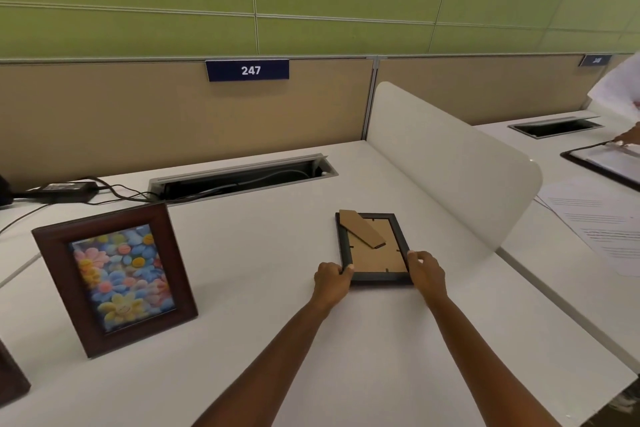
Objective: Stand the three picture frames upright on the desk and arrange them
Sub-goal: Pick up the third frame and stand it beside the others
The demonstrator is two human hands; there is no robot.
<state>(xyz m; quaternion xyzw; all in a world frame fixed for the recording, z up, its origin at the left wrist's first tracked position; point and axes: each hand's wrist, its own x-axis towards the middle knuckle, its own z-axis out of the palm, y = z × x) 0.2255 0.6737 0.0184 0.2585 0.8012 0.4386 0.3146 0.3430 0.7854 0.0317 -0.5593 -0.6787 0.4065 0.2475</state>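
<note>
A small black picture frame [372, 250] lies face down on the white desk [270, 253], its brown cardboard back and fold-out stand showing. My left hand [331, 279] grips its near left corner and my right hand [426, 272] grips its near right corner. A larger dark-brown frame [114, 279] with a colourful flower picture stands upright at the left. The corner of another dark-brown frame [12, 381] shows at the bottom left edge, mostly cut off.
A white divider panel [450, 163] rises just right of the black frame. An open cable tray [242, 177] and a power adapter [65, 189] with cords lie at the back. On the neighbouring desk are papers [602, 222], a clipboard, and another person's hand.
</note>
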